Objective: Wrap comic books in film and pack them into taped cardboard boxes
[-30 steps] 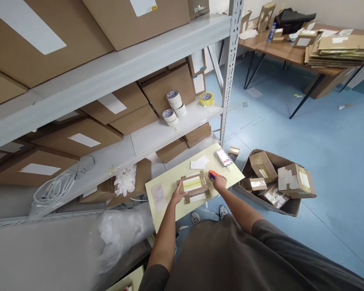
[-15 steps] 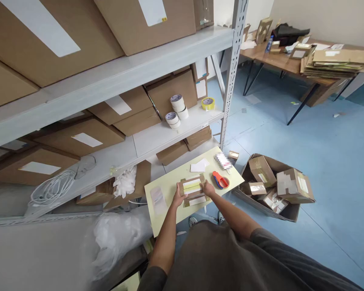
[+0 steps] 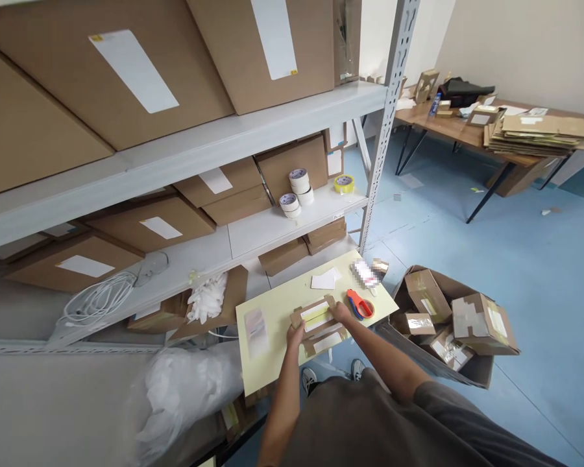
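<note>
A small brown cardboard box [image 3: 312,322] with white labels and a yellowish strip is between my hands, over the pale yellow tabletop [image 3: 272,378]. My left hand [image 3: 296,333] grips its left end and my right hand [image 3: 340,312] its right end. Just below it shows another brown cardboard piece with a white label [image 3: 327,343]; I cannot tell if it is part of the same box. A red and blue tape dispenser [image 3: 360,305] lies to the right of my right hand. White paper slips [image 3: 324,280] lie beyond the box.
A large open carton [image 3: 484,373] filled with taped boxes stands on the floor at the right. Metal shelving [image 3: 292,237] with cartons and tape rolls [image 3: 298,181] rises ahead. Bagged white material [image 3: 189,395] is at the left. A wooden table [image 3: 460,133] bears flattened cardboard [image 3: 535,133].
My view has shifted, so the scene sits lower and further right. The box now looks more tilted, with both hands still on its ends.
</note>
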The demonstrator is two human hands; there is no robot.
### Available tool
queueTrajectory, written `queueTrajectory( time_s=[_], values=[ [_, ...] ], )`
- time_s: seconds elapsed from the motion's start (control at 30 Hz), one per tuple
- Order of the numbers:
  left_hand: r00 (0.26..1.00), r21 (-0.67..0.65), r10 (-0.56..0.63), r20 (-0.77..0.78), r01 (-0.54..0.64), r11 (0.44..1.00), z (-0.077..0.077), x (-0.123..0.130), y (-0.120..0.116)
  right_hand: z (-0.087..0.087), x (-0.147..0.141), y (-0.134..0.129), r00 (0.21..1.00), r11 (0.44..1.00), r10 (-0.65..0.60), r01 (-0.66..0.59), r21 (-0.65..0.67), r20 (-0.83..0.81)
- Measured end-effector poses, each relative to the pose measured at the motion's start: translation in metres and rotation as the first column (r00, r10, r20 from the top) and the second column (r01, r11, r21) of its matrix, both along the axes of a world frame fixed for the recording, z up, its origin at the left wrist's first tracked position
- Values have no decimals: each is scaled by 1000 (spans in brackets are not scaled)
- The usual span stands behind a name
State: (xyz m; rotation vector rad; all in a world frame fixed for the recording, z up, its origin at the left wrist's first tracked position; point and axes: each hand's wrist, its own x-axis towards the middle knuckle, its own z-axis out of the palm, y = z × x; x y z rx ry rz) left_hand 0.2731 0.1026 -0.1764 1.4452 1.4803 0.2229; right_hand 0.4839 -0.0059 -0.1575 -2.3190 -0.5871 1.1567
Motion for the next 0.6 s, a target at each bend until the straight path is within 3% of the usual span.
queueTrajectory(
  time_s=[0.1, 0.2, 0.27, 0.33, 0.4, 0.5, 0.6],
  values=[
    [992, 44, 125, 35, -126, 991, 16, -11, 18, 14, 0, 2, 997, 997, -65, 67, 50, -41],
    [954, 154, 239, 182, -268, 951, 31, -20, 35, 28, -3, 6, 984, 959, -167, 176, 223, -62],
    [911, 171, 255, 323, -321, 931, 37, -21, 40, 31, -5, 8, 978, 914, -200, 205, 351, -51],
    [888, 139, 239, 393, -315, 939, 37, -19, 40, 27, -7, 8, 982, 898, -176, 187, 398, -63],
    [917, 97, 210, 340, -256, 962, 31, -16, 34, 16, -10, 5, 992, 925, -95, 119, 362, -82],
    [985, 30, 149, 83, -152, 988, 15, -16, 18, -9, -15, -4, 996, 961, 31, -9, 275, -79],
    [992, 35, 81, -101, -77, 996, -1, -18, 6, -33, -21, -9, 995, 973, 76, -62, 224, -58]
  ],
)
